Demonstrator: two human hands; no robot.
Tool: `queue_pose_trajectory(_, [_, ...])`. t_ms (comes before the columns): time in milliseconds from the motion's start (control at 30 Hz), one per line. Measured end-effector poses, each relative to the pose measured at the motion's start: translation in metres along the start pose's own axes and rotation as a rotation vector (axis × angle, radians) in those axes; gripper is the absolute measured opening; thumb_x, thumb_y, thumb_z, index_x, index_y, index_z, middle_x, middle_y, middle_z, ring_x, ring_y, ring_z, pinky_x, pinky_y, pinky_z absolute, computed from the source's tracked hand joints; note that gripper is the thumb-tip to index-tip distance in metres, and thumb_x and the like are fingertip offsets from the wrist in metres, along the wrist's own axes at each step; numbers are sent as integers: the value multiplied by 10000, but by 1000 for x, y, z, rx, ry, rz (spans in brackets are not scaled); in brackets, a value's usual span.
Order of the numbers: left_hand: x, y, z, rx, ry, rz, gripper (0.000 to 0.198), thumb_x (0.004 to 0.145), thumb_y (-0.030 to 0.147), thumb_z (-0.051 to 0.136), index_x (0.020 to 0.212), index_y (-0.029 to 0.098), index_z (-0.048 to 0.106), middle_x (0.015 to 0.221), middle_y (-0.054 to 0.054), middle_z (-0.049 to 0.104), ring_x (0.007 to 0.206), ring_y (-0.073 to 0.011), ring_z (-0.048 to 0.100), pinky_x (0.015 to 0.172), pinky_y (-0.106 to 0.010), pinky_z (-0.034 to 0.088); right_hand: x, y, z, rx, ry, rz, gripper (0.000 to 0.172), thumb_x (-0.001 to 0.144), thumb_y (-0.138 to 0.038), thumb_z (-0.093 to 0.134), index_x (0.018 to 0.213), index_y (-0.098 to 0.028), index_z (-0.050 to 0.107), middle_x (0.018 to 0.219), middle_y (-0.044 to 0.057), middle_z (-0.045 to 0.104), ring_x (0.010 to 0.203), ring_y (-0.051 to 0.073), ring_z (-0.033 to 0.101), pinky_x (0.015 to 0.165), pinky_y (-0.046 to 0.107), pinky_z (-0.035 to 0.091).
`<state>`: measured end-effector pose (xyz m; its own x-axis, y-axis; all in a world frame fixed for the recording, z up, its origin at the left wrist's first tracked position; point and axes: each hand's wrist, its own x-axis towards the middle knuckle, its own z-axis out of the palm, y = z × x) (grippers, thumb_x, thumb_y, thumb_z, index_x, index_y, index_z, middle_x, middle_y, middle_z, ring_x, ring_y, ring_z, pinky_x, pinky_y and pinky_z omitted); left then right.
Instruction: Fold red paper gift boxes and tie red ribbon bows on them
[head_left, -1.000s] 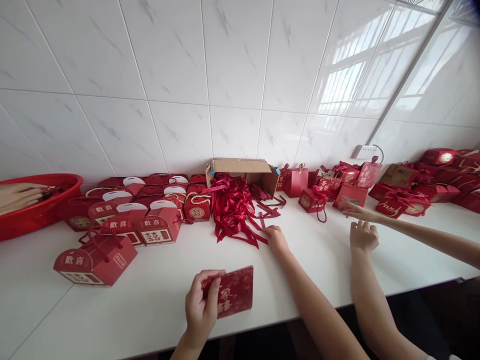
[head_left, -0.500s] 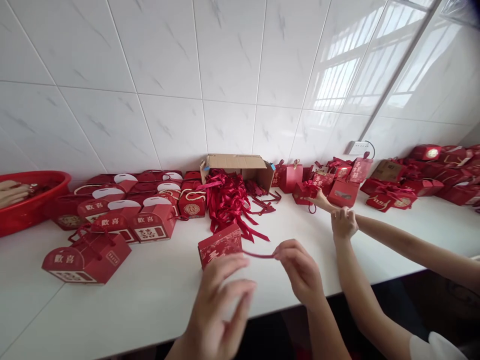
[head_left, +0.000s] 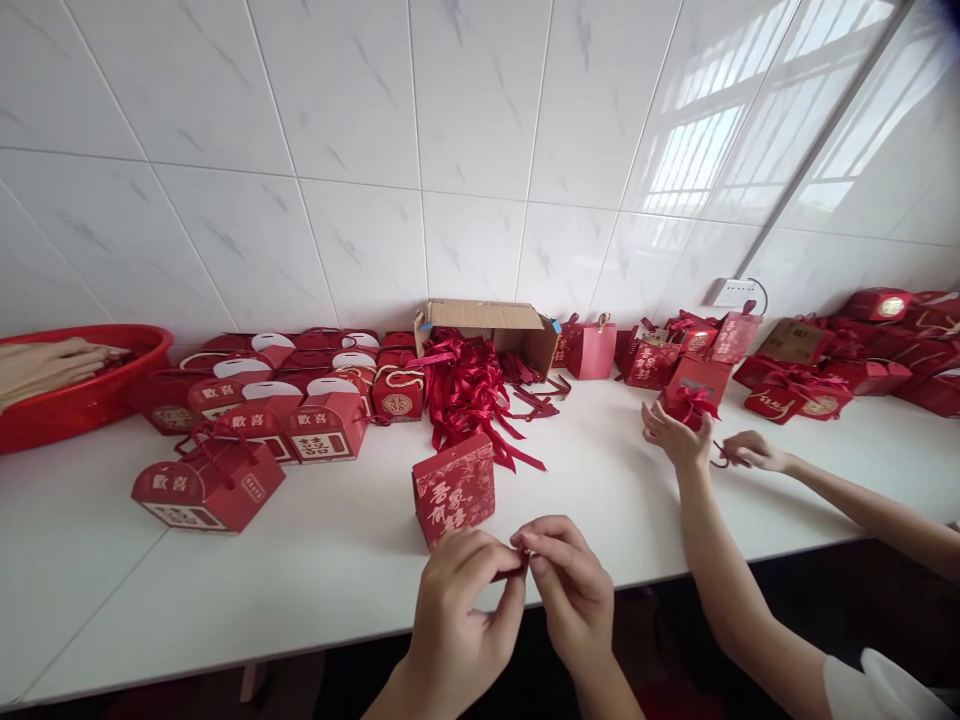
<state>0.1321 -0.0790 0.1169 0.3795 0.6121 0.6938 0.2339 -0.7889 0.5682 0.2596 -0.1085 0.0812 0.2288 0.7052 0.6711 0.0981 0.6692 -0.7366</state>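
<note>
Close together at the table's front edge, my left hand (head_left: 469, 605) and my right hand (head_left: 566, 590) both pinch a dark red ribbon strap (head_left: 511, 573). Fingers of both hands are closed on it, and most of the strap is hidden by them. Just beyond stands a red gift box (head_left: 454, 490) with pale lettering and a folded top, upright on the white table. Past that box lies a heap of shiny red ribbons (head_left: 469, 390), spilling from an open cardboard box (head_left: 487, 318).
Red handled boxes (head_left: 326, 425) stand in rows at left, near a red basin (head_left: 90, 405) holding beige items. On the right, a co-worker's hands (head_left: 686, 440) handle a small red box with a bow. More red boxes (head_left: 825, 395) and a power strip (head_left: 731, 292) are along the wall.
My right hand has drawn the strap away from the gift box, and my left hand has closed on it too. The co-worker's hands have separated and shifted. The view has turned slightly left.
</note>
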Motion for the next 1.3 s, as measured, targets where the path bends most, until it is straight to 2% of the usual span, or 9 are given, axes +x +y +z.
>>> queue_pose_trajectory(133, [-5, -3, -9, -221, -145, -178, 56, 849, 158, 575, 836, 189, 619, 804, -35, 664, 754, -153, 629, 698, -248, 503, -3, 2, 0, 104, 47, 93, 280, 890, -95, 550, 991, -308, 700, 908, 41, 579, 858, 159, 616, 701, 286, 537])
queue_pose_trajectory(200, [-9, -7, -16, -341, -202, -267, 113, 892, 222, 532, 873, 198, 641, 867, -40, 680, 825, -159, 646, 754, -244, 511, -4, 3, -1, 152, 49, 168, 233, 883, -118, 576, 964, -300, 698, 879, 32, 573, 831, 154, 614, 696, 284, 527])
queue_pose_trajectory(333, [-17, -18, -27, -349, -178, -394, 159, 921, 261, 500, 872, 209, 643, 862, -27, 682, 846, -155, 648, 798, -240, 501, -6, 6, 1, 263, -35, 352, 121, 860, -171, 630, 877, -265, 704, 834, 18, 544, 762, 134, 581, 700, 283, 486])
queue_pose_trajectory(433, [-20, -23, -31, -287, -200, -377, 116, 873, 254, 585, 974, 224, 632, 925, -30, 681, 882, -165, 645, 819, -252, 502, -10, 8, 6, 385, -98, 468, 67, 842, -205, 657, 828, -247, 708, 836, 13, 504, 755, 132, 548, 694, 286, 455])
queue_pose_trajectory(567, [-22, -24, -36, -298, -269, -333, 83, 879, 252, 571, 875, 207, 641, 839, -36, 660, 806, -163, 635, 777, -263, 510, -15, 10, 11, 457, -124, 553, 32, 808, -241, 698, 782, -223, 705, 824, 6, 475, 711, 115, 492, 653, 261, 411])
queue_pose_trajectory(800, [-30, -27, -40, -358, -328, -431, 120, 868, 285, 580, 815, 194, 638, 808, -52, 642, 789, -177, 615, 721, -272, 491, -19, 10, 11, 530, -204, 653, 58, 774, -264, 733, 755, -215, 709, 803, 1, 475, 703, 114, 450, 661, 263, 370])
queue_pose_trajectory(933, [-34, -34, -36, -421, -347, -470, 170, 872, 294, 587, 757, 199, 669, 738, -31, 578, 724, -153, 574, 686, -258, 467, -20, 8, 17, 643, -165, 695, 103, 738, -263, 769, 708, -201, 693, 738, -12, 476, 653, 97, 415, 605, 234, 320])
queue_pose_trajectory(1167, [-41, -43, -27, -449, -265, -403, 204, 896, 284, 545, 744, 199, 652, 789, -30, 465, 780, -157, 539, 713, -266, 476, -23, 9, 27, 935, -113, 913, 182, 663, -240, 831, 722, -179, 670, 673, -26, 533, 522, 46, 456, 526, 187, 302])
queue_pose_trajectory(1300, [-45, -48, -23, -341, -153, -339, 145, 901, 245, 525, 795, 201, 614, 828, -36, 492, 810, -162, 561, 717, -257, 493, -26, 12, 32, 903, -8, 926, 185, 671, -242, 832, 748, -181, 674, 674, -26, 573, 551, 41, 483, 553, 164, 353])
